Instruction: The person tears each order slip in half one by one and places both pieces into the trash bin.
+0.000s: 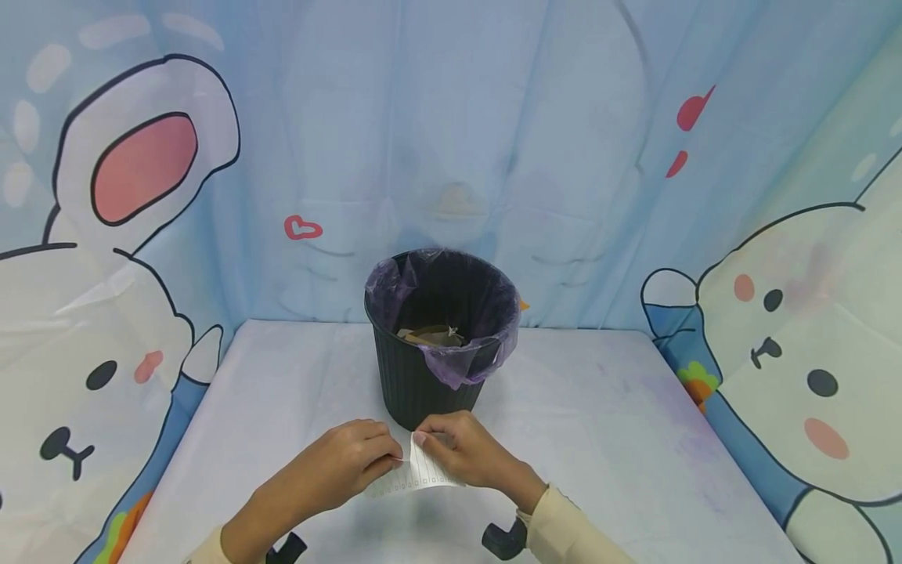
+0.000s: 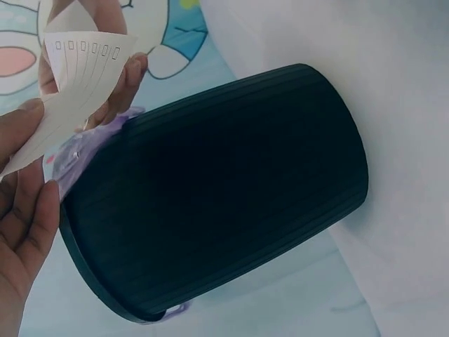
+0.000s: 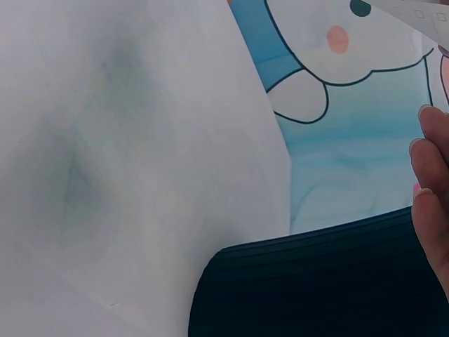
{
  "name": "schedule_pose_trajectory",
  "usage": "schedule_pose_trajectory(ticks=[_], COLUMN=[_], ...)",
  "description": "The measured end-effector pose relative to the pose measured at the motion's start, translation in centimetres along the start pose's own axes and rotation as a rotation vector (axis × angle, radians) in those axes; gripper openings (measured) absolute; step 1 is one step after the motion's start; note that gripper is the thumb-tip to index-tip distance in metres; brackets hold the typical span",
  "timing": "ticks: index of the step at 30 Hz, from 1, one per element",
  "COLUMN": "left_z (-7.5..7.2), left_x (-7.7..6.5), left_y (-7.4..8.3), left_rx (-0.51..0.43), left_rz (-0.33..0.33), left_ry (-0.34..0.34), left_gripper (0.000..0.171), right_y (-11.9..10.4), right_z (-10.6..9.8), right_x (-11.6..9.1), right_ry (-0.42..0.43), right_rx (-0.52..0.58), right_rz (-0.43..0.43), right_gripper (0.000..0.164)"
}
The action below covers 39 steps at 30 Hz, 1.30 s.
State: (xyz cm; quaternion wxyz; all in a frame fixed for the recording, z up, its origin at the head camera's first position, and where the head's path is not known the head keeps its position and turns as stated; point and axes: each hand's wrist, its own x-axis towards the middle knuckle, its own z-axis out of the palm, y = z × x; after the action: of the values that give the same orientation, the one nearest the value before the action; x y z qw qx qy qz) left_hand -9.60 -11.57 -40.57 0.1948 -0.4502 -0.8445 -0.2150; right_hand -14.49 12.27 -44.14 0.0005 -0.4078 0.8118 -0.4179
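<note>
Both hands are at a piece of white paper (image 1: 419, 475) with printed lines and a row of small boxes along one edge. My left hand (image 1: 352, 458) pinches its left part between thumb and fingers. At its right part, my right hand (image 1: 468, 452) pinches it near the top, with a raised fold or split edge between the two hands. In the left wrist view the paper (image 2: 88, 77) bends in a curve between the hands. Just behind them stands a black ribbed trash bin (image 1: 416, 376), upright, with a purple plastic liner (image 1: 461, 364) over its rim.
Brown and pale scraps (image 1: 431, 336) lie inside the bin. The bin stands on a white-covered table (image 1: 592, 439), toward its far edge. A blue curtain (image 1: 338, 157) with cartoon animals hangs behind and at both sides. Black wrist mounts (image 1: 506, 540) show at the sleeves.
</note>
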Motion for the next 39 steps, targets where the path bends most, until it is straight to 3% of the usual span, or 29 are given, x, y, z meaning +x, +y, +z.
schedule_pose_trajectory(ticks=[29,39], left_z=[-0.15,-0.14], left_x=[-0.19,-0.28], left_y=[0.16,0.10], left_rx=[-0.001,0.005], left_rz=[0.009,0.045], left_ry=[0.001,0.031], left_gripper=[0.010,0.013], right_y=[0.10,0.33], right_z=[0.30,0.62], right_x=[0.05,0.06], right_ry=[0.011,0.008], right_rx=[-0.005,0.014], right_rz=[0.018,0.006], right_gripper=[0.015,0.016])
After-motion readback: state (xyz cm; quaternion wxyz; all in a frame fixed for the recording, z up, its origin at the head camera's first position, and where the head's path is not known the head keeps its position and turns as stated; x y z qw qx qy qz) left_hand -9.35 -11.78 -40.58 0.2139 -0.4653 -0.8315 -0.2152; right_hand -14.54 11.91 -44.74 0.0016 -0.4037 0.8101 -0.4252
